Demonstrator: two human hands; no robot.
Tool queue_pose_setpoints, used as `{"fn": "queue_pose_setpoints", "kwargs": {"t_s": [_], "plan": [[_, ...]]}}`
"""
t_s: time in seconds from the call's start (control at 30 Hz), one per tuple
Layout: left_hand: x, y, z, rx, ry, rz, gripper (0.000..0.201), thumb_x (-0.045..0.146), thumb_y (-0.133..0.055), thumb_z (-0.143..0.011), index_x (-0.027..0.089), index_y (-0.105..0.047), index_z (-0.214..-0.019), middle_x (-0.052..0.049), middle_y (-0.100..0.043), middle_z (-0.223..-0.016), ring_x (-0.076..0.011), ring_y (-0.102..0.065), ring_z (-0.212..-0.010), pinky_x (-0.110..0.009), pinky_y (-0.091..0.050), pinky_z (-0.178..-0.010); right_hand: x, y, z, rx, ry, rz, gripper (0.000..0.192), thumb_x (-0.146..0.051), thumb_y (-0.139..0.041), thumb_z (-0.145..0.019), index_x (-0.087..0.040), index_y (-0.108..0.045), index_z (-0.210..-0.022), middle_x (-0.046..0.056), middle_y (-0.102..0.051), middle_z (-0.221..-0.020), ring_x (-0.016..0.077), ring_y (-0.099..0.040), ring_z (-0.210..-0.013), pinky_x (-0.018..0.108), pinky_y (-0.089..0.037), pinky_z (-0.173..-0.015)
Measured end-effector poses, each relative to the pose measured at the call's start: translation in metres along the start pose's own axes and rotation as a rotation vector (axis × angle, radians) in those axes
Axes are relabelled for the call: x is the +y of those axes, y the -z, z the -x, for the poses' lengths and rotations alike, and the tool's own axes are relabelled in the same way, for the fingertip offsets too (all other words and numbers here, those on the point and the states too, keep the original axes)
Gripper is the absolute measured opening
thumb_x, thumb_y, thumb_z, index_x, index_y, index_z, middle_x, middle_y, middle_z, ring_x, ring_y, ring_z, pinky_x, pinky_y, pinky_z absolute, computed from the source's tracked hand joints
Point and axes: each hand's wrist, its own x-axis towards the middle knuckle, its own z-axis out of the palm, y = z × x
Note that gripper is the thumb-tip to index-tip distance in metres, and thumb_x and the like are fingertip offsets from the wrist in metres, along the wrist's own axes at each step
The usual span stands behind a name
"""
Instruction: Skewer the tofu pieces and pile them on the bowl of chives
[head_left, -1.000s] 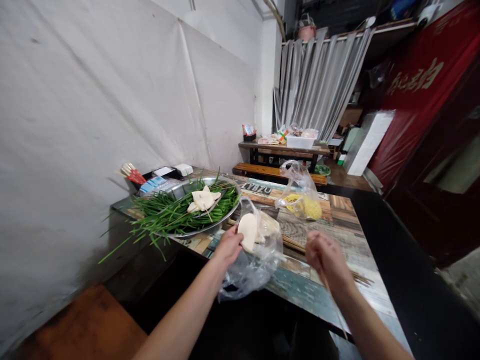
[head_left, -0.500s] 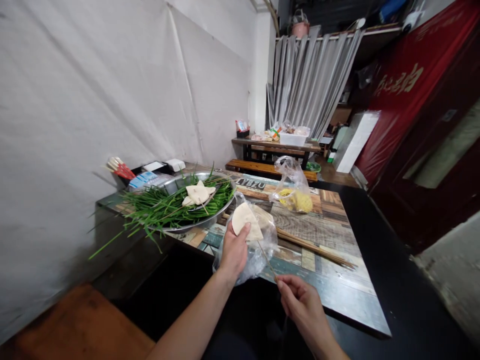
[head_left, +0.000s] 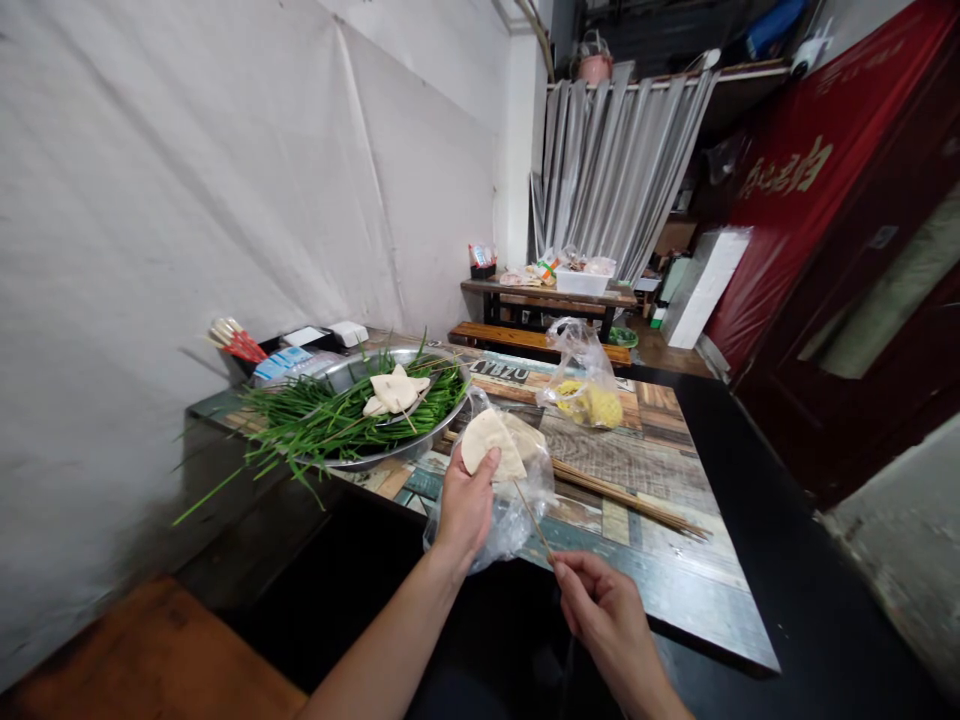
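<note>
Left hand (head_left: 465,505) up over the near table (head_left: 675,580) edge, fingers and thumb pinching a pale flat wrap (head_left: 491,452) right at the mouth of a clear bag (head_left: 510,500). Bag hanging a bit past the near edge. Right hand (head_left: 604,615) lower, off the table, fingertips pressed together on a thin skewer (head_left: 534,520) that slants up toward the wrap's lower edge; tip close to it, can't tell if touching. Bundle of sticks (head_left: 630,495) lying flat just right of the bag. Second bag (head_left: 589,385) with yellow stuff further back, well apart. Metal tray (head_left: 420,440) left of the bag, piled with chives (head_left: 322,425) spilling over the left edge, more wraps on top. Bare tabletop right of the sticks out to the right edge, dark open floor beyond. White sheet wall tight on the left.
</note>
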Motion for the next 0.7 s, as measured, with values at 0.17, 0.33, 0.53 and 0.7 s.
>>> {"fn": "queue_pose_setpoints", "kwargs": {"t_s": [0.17, 0.33, 0.53, 0.7], "plan": [[0.001, 0.0, -0.002, -0.002, -0.009, 0.04, 0.052, 0.028, -0.065, -0.07, 0.02, -0.047, -0.119, -0.008, -0.061, -0.112, -0.0189, -0.054, -0.106, -0.034, -0.037, -0.095, -0.003, 0.0, 0.003, 0.001, 0.01, -0.009, 0.038, -0.049, -0.056, -0.075, -0.012, -0.061, -0.083, -0.008, -0.037, -0.04, 0.006, -0.031, -0.036, 0.02, -0.02, -0.037], [0.0, -0.001, -0.001, -0.02, -0.011, 0.071, 0.051, 0.024, -0.064, -0.071, 0.018, -0.047, -0.119, -0.009, -0.061, -0.112, -0.0188, -0.055, -0.106, -0.035, -0.035, -0.096, -0.005, 0.001, 0.004, 0.0, -0.012, -0.009, 0.041, -0.05, -0.056, -0.074, -0.01, -0.061, -0.084, -0.008, -0.037, -0.04, 0.0061, -0.031, -0.036, 0.02, -0.02, -0.038], [0.0, -0.001, 0.0, -0.031, 0.011, 0.104, 0.051, 0.023, -0.064, -0.071, 0.018, -0.048, -0.119, -0.01, -0.062, -0.11, -0.0193, -0.056, -0.104, -0.036, -0.036, -0.095, -0.003, 0.002, 0.005, 0.001, 0.0, 0.003, 0.042, -0.048, -0.055, -0.076, -0.008, -0.061, -0.086, -0.008, -0.037, -0.04, 0.0058, -0.031, -0.037, 0.02, -0.02, -0.038], [0.002, -0.002, 0.001, -0.041, 0.03, 0.115, 0.051, 0.023, -0.064, -0.072, 0.019, -0.047, -0.12, -0.01, -0.061, -0.111, -0.0194, -0.056, -0.103, -0.035, -0.038, -0.093, 0.005, 0.003, 0.005, 0.011, 0.01, 0.005, 0.041, -0.046, -0.055, -0.077, -0.008, -0.061, -0.089, -0.007, -0.039, -0.041, 0.0062, -0.033, -0.037, 0.02, -0.021, -0.038]]}}
